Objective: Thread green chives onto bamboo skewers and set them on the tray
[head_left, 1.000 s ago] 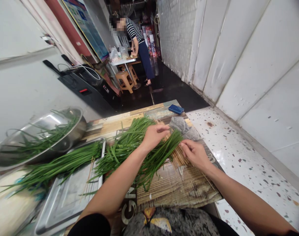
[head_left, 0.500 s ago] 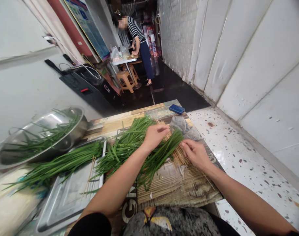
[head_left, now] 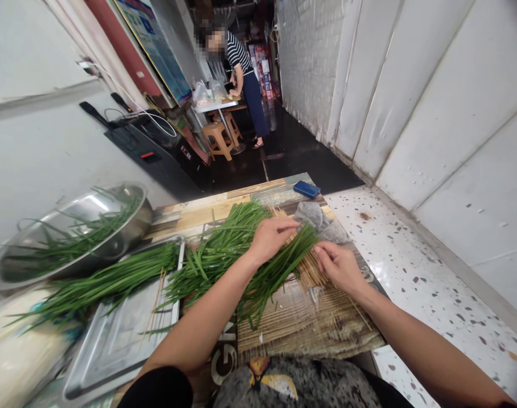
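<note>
A bunch of garlic chives (head_left: 279, 272) slants between my two hands, its cut ends near my fingertips and its leaves trailing toward me. My left hand (head_left: 272, 238) reaches over the bunch, fingers bent and closed at its upper end; the thumb is partly hidden. At the other side, my right hand (head_left: 338, 265) pinches close against the chive ends, and what sits between its fingertips is too small to make out. Under and beside the chives lies a pile of thin bamboo skewers (head_left: 312, 273). A larger heap of chives (head_left: 224, 235) spreads left of my left hand.
At left stand a metal tray (head_left: 114, 351) with chives across it and a steel basin (head_left: 131, 226) holding more chives. Grey cloth (head_left: 310, 213) and a blue box (head_left: 306, 189) lie at the table's far right. Another person (head_left: 250, 85) bends over a table behind.
My left hand has shifted slightly right, toward the chive ends. My right hand and the bunch stay nearly in place.
</note>
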The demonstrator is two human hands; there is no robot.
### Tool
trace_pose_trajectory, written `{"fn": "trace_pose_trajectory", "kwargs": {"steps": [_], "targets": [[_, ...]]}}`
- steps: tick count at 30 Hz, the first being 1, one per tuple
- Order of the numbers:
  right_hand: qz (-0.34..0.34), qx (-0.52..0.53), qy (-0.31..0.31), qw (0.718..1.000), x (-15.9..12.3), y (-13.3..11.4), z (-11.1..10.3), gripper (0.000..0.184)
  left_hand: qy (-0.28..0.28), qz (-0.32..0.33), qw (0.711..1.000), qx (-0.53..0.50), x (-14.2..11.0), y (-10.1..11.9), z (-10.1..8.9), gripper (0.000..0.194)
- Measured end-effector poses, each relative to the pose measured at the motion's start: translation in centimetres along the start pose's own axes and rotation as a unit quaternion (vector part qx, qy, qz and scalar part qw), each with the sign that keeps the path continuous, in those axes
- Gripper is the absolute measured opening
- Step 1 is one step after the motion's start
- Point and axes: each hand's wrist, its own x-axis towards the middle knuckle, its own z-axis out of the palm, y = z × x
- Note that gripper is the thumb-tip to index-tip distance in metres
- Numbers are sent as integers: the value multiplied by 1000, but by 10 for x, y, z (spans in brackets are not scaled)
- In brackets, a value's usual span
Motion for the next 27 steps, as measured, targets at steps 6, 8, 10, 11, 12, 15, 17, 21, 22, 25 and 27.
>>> {"fn": "trace_pose_trajectory", "kwargs": {"steps": [6,8,10,11,12,15,17,21,22,25,27], "targets": [[7,-18,5,1000,0,0,0,27,-53,-31,990,126,6,-6,-39,27],[7,-16,8,1000,0,-1,0,27,-26,-34,974,220,10,-10,-48,24],[7,-15,8,1000,0,-1,0,27,-57,-22,953,297,11,-14,-47,18],[6,-15,9,1000,0,-1,0,28,-78,-17,942,327,11,-16,-44,16],[6,-15,9,1000,0,-1,0,28,-96,-15,930,354,11,-17,-40,14],[3,-17,10,1000,0,-1,-1,28,-119,-34,901,415,8,-19,-28,12],[1,-19,8,1000,0,-1,-1,27,-122,-50,893,431,8,-20,-24,11],[6,-22,7,1000,0,-1,-1,28,-133,-61,900,412,10,-21,-23,9],[6,-22,8,1000,0,-1,-1,28,-133,-61,900,411,11,-21,-23,9],[2,-19,7,1000,0,-2,-1,28,-126,-59,893,428,13,-19,-20,12],[2,-17,5,1000,0,-3,-1,28,-116,-59,889,439,14,-17,-17,17]]}}
